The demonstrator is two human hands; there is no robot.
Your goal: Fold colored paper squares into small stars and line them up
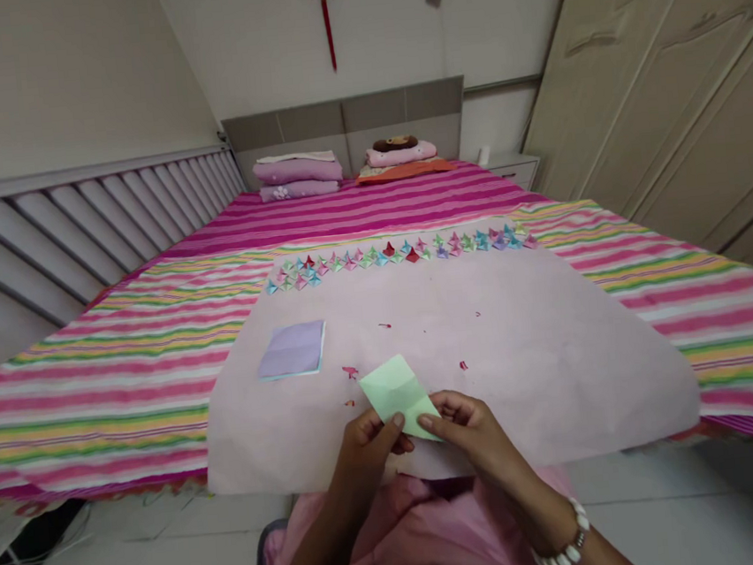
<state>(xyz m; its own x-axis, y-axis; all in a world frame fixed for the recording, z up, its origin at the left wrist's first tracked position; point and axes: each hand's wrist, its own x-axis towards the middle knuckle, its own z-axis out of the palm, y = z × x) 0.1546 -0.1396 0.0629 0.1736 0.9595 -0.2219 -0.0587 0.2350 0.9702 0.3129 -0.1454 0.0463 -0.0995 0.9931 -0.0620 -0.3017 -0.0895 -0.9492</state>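
Note:
A light green sheet of paper (397, 391) is held by its near edge over a pale pink sheet (524, 366) spread on the bed. My left hand (366, 448) pinches the paper's near left side with thumb and fingers. My right hand (470, 429), with a white bead bracelet on its wrist, pinches the near right corner. A small stack of lilac paper squares (292, 350) lies to the left, apart from both hands. Several small folded paper shapes (400, 252) in many colours sit in a row along the sheet's far edge.
The bed has a striped pink, green and yellow cover (124, 360). Folded bedding (298, 176) and pillows (403, 157) lie at the headboard. A slatted rail (78, 222) stands left, wardrobe doors (664, 86) right. Tiny red paper scraps (350, 372) dot the sheet.

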